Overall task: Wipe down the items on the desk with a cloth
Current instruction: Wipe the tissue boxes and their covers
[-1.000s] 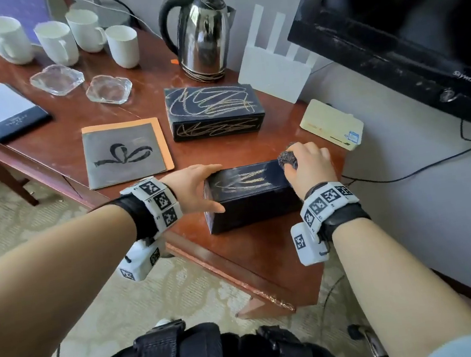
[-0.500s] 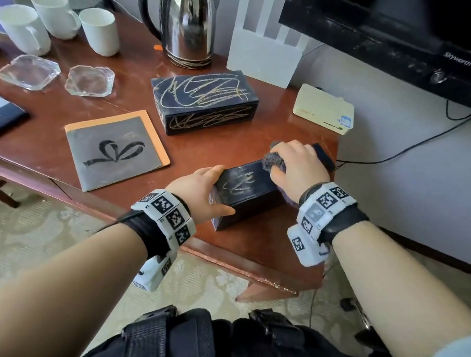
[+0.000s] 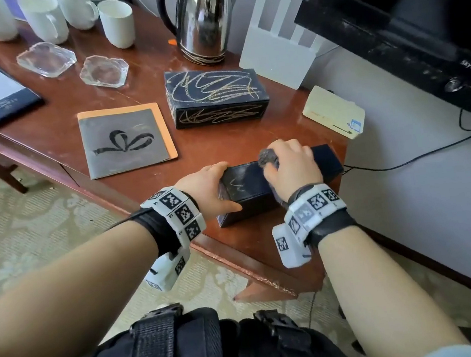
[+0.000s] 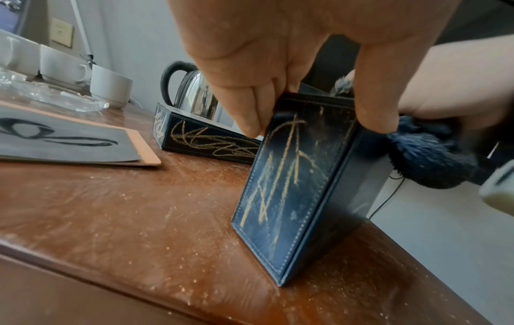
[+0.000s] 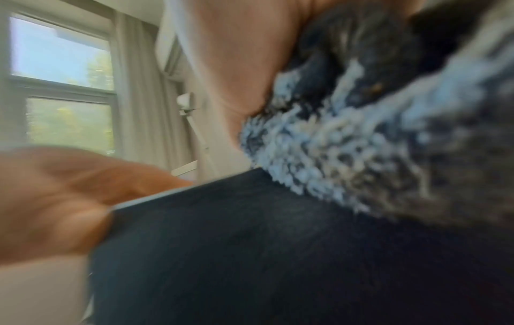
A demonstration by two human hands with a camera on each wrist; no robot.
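L hand point(image 3: 208, 188) grips dark box point(image 3: 247, 185) end; R hand point(image 3: 289, 165) clutches cloth point(image 3: 267, 157) on top. Dusty, scratched wood desk point(image 4: 116, 209); TV point(image 3: 405, 21) on wall.

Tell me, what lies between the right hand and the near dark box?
The cloth: the right hand presses it onto the box, seen in head and right wrist views.

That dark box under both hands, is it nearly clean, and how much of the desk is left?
Mostly clean on top; faint scribble remains on the near box and its end face. The left hand steadies it while the right hand rubs with the cloth. The far box and the folder are still marked.
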